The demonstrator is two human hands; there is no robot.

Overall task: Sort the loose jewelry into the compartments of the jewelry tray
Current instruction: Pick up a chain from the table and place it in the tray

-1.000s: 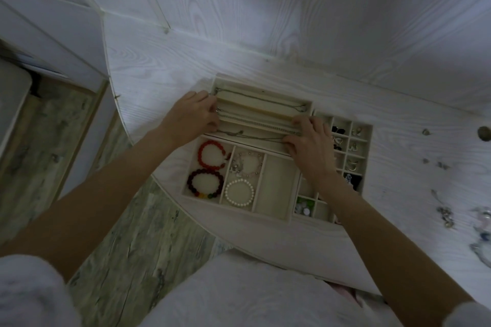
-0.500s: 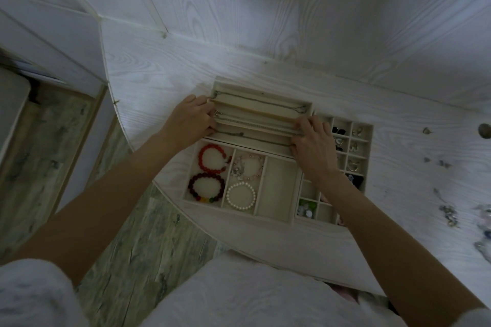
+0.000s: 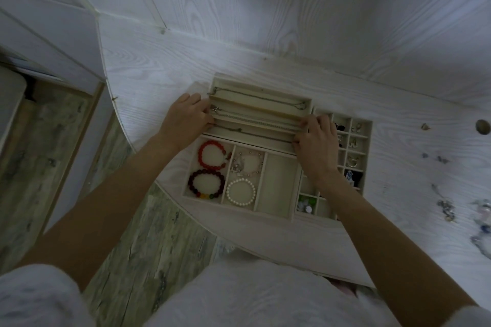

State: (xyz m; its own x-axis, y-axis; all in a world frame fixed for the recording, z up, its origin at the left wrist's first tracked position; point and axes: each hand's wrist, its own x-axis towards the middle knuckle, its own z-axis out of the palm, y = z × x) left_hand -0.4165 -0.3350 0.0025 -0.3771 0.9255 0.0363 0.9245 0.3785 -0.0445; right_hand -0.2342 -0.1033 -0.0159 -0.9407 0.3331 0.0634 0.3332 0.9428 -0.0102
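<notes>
Two bare hands sit at opposite ends of a thin silver chain necklace (image 3: 255,121), which lies stretched left to right along a long slot of the beige, fabric-lined jewelry tray (image 3: 276,216). Left hand (image 3: 183,121): fingers curled at the tray's left edge, tips at the chain's clasp end; pinching or only touching, cannot tell. Right hand (image 3: 317,146): fingertips pressed together on the chain's right end. Tray rests on a white wood-grain table (image 3: 148,66), long slots at the far side running crosswise, each holding a fine chain.

Near-side compartments, left to right:
- red bead bracelet (image 3: 211,154) above a dark maroon bead bracelet (image 3: 206,184), the latter with a few yellow and green beads;
- silvery charm bracelet (image 3: 247,163) above a white pearl bracelet (image 3: 241,192), a closed round loop;
- one bare compartment.

Small square cells on the right hold rings and earrings (image 3: 353,160); detail too small to read. Loose jewelry pieces (image 3: 447,210) lie on the table well apart to the right, blurred.
</notes>
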